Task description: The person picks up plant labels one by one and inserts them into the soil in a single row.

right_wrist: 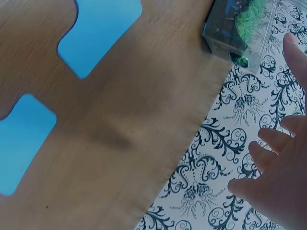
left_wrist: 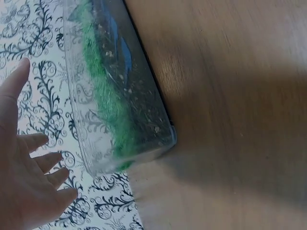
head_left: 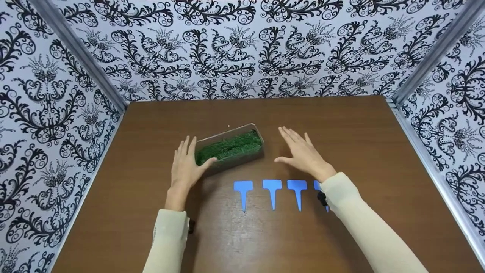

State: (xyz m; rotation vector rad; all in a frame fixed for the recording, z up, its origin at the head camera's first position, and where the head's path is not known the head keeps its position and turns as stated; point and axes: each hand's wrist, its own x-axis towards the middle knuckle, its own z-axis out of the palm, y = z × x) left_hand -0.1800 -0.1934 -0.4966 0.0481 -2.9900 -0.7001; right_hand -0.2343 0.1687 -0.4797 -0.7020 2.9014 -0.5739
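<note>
A clear rectangular container (head_left: 229, 148) with dark soil and a layer of green grass (head_left: 231, 147) sits at an angle on the table. My left hand (head_left: 186, 163) is at its left end, fingers spread and thumb over the near corner in the head view; the left wrist view shows a gap between that hand (left_wrist: 29, 167) and the container (left_wrist: 115, 91). To the right of the container my right hand (head_left: 303, 153) hovers with straight fingers, holding nothing. Blue T-shaped plant labels (head_left: 273, 189) lie in a row nearer me, the rightmost partly hidden by my right wrist.
The brown wooden table (head_left: 242, 242) is bounded by patterned walls (head_left: 242, 49) at the back and both sides, with metal posts (head_left: 435, 49) at the corners. Dark devices (head_left: 322, 198) are strapped at my wrists. Two labels (right_wrist: 98, 33) appear close up in the right wrist view.
</note>
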